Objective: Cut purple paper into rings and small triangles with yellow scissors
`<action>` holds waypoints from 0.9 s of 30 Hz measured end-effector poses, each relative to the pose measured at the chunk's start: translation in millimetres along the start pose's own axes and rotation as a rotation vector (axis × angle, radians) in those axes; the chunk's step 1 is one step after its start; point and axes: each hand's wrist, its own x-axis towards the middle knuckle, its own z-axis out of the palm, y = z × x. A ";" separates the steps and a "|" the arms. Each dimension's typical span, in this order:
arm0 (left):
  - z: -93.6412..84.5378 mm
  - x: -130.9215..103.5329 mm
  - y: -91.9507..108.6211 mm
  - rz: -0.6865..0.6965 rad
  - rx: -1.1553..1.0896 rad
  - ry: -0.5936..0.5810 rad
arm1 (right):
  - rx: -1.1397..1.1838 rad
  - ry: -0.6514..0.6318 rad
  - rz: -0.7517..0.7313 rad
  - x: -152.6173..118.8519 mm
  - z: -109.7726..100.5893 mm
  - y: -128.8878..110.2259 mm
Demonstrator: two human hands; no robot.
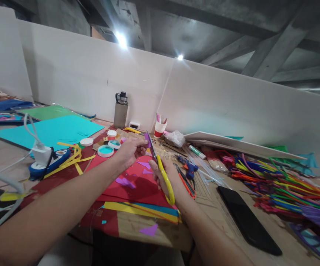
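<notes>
My left hand (pixel 132 150) pinches a small piece of purple paper (pixel 147 139) above the middle of the table. My right hand (pixel 162 173) is closed on yellow-handled scissors (pixel 164 177), their blades pointing up and away from me. The blades lie against the purple piece; whether they are parted is hard to make out. Below both hands is a stack of red paper (pixel 148 192), with several purple scraps (pixel 125 182) scattered over it. Yellow and blue sheets (pixel 145 212) stick out from under the red ones. Another purple scrap (pixel 149 230) lies near the front edge.
At left are a power strip (pixel 50 162), yellow paper strips (pixel 72 160) and turquoise sheets (pixel 51 129). A bottle (pixel 121 111) and paper cup (pixel 160 128) stand at the back. To the right lie a hot glue gun (pixel 190 168), a black phone (pixel 248 220) and colourful pipe cleaners (pixel 279 181).
</notes>
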 end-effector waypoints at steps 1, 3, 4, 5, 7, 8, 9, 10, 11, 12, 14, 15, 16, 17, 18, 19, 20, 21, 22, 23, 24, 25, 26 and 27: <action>0.3 -0.1 0.2 -0.005 -0.001 0.004 | -0.007 -0.016 0.004 0.7 -0.2 2.5; 0.7 -0.5 0.8 -0.013 0.003 0.007 | -0.019 -0.045 0.013 1.8 -0.7 6.6; 0.9 -0.7 1.1 -0.015 0.004 0.007 | -0.025 -0.050 0.015 2.2 -1.0 7.9; 1.1 -0.9 1.5 -0.017 0.006 0.007 | -0.030 -0.048 0.013 2.3 -1.3 8.5; 1.3 -1.4 2.1 -0.023 0.010 0.008 | -0.045 -0.041 0.006 2.0 -1.8 7.9; 1.4 -1.7 2.3 -0.026 0.013 0.008 | -0.053 -0.040 0.004 1.6 -1.9 6.8; 1.5 -1.9 2.5 -0.027 0.016 0.006 | -0.061 -0.037 0.006 1.0 -1.9 5.5; 1.6 -2.1 2.6 -0.028 0.020 0.002 | -0.065 -0.033 0.014 0.4 -1.7 4.1; 1.7 -2.2 2.7 -0.027 0.023 -0.006 | -0.066 -0.028 0.026 -0.2 -1.4 3.0; 1.6 -2.2 2.9 -0.025 0.024 -0.013 | -0.063 -0.024 0.040 -0.8 -0.9 2.3; 1.3 -1.8 3.2 -0.021 0.025 -0.027 | -0.059 -0.022 0.056 -1.3 0.4 2.9; 0.9 -1.5 3.4 -0.021 0.028 -0.030 | -0.054 -0.021 0.057 -1.1 0.9 4.1; 0.4 -1.1 3.6 -0.020 0.033 -0.031 | -0.045 -0.014 0.054 -0.5 1.2 5.6; -0.3 -0.7 3.7 -0.016 0.040 -0.034 | -0.030 0.005 0.050 0.5 1.1 7.0; -1.1 -0.3 3.7 -0.008 0.051 -0.038 | -0.005 0.036 0.047 1.9 0.4 8.1; -1.8 -0.1 3.4 0.005 0.071 -0.050 | 0.032 0.068 0.045 3.6 -0.9 8.5; -2.5 -0.1 2.9 0.023 0.108 -0.075 | 0.077 0.098 0.044 5.5 -3.0 8.1; -3.1 -0.4 2.2 0.043 0.163 -0.110 | 0.124 0.124 0.039 7.3 -5.8 6.7; -3.4 -1.0 1.2 0.066 0.232 -0.151 | 0.168 0.134 0.028 9.1 -9.3 4.7; -3.5 -1.9 0.2 0.087 0.311 -0.193 | 0.207 0.146 0.012 10.8 -13.1 2.4; -3.4 -3.1 -1.0 0.106 0.396 -0.234 | 0.232 0.157 -0.013 12.2 -17.1 -0.1; -3.1 -4.7 -2.1 0.119 0.484 -0.270 | 0.247 0.167 -0.037 13.3 -20.8 -2.3; -2.6 -6.4 -3.2 0.129 0.567 -0.299 | 0.256 0.184 -0.063 14.2 -24.2 -4.1; -2.2 -8.2 -4.1 0.134 0.648 -0.322 | 0.262 0.198 -0.091 14.8 -26.8 -5.3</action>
